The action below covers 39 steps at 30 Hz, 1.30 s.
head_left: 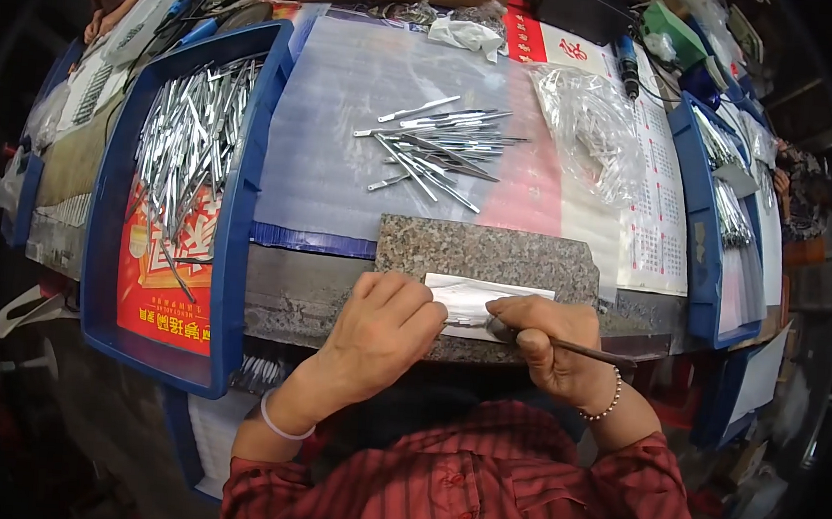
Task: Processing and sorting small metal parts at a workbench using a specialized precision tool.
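Gripping a slim dark tool point(583, 351), the right hand point(548, 336) is at the white sheet point(461, 298) on a speckled slab point(489, 250); the left hand point(383, 323) curls by the sheet's left end, its hold unclear.

crumpled clear plastic bag point(584, 127) against a white calendar sheet point(660, 214)

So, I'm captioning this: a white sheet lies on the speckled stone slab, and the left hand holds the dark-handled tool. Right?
No: the right hand holds the dark-handled tool, as the head view shows. The rest stands.
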{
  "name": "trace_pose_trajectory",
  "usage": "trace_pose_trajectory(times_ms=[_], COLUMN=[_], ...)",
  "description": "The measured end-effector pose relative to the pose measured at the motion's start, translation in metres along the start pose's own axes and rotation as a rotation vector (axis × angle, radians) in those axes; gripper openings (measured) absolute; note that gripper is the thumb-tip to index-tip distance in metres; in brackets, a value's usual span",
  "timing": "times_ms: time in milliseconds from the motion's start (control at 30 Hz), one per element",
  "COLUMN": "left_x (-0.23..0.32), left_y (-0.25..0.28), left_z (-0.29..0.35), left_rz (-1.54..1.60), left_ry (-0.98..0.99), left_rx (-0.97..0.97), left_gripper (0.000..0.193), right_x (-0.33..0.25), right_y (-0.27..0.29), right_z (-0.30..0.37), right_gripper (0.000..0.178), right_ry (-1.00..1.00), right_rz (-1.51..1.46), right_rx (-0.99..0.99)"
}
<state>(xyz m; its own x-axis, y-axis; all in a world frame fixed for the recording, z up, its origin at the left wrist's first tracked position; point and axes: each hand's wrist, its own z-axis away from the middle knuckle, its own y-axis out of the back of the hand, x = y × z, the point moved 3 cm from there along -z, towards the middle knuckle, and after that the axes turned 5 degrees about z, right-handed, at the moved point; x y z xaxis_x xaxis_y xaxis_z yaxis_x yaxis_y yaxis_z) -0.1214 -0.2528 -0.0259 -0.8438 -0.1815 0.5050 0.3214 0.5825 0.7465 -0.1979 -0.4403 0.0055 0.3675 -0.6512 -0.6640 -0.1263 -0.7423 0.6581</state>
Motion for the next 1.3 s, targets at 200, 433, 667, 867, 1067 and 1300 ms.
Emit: trace_pose_trajectory(times_ms=[200, 433, 667, 867, 1067, 1300], left_x=[0.000, 0.002, 0.006, 0.005, 0.003, 0.005], left_y=[-0.001, 0.000, 0.003, -0.002, -0.002, -0.004], left_z=[0.005, 0.003, 0.002, 0.001, 0.003, 0.001], left_rz=[-0.007, 0.044, 0.084, 0.106, 0.096, 0.075], left_ry=[0.005, 0.025, 0.046, 0.107, 0.081, 0.081], left_rx=[0.038, 0.029, 0.026, 0.059, 0.068, 0.077], left_gripper=[0.017, 0.015, 0.017, 0.019, 0.020, 0.019], right_x=[-0.042, -0.023, -0.036, -0.011, 0.000, -0.006], right_y=[0.027, -0.013, -0.016, 0.004, 0.024, 0.025], right_z=[-0.015, -0.029, -0.026, -0.013, 0.024, 0.016], right_gripper=[0.022, 0.021, 0.023, 0.024, 0.042, 0.059], right_ry=[0.215, 0.056, 0.073, -0.166, -0.310, -0.274], right_rz=[0.107, 0.090, 0.188, -0.154, -0.309, -0.260], right_rx=[0.049, -0.050, -0.074, 0.013, 0.116, 0.097])
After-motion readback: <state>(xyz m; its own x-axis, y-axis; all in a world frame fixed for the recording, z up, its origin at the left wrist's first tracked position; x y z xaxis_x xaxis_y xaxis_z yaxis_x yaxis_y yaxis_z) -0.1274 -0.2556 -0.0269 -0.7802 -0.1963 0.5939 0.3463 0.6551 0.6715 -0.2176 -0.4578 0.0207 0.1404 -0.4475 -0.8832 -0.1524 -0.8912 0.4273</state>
